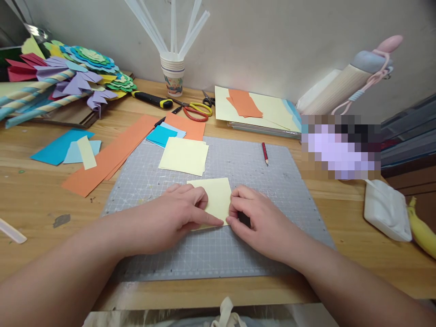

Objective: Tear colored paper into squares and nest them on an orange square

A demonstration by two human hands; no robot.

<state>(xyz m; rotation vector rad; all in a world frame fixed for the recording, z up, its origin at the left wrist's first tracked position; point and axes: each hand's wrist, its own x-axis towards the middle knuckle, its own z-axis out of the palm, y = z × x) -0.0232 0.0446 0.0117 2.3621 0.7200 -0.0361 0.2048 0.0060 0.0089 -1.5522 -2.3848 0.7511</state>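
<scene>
A pale yellow sheet of paper (218, 195) lies on the grey cutting mat (272, 254). My left hand (180, 206) rests over its left part. That hand's index finger is bent, and its thumb stretches along the lower edge to the right corner, apart from the other fingers. At the same corner, the thumb and index fingertip of my right hand (255, 218) close together on the paper's edge; its other fingers are curled. Just behind is a small stack of pale yellow paper (184, 156). A short dark red pencil (264, 153) lies farther right on the mat.
Orange strips (112, 156) and blue paper pieces (63, 146) lie left. Scissors (195, 111), a cutter (153, 99) and a cup (173, 79) of straws stand or lie behind. Paper flowers (75, 77) fill the back left. A white case (386, 209) and banana (422, 229) sit right.
</scene>
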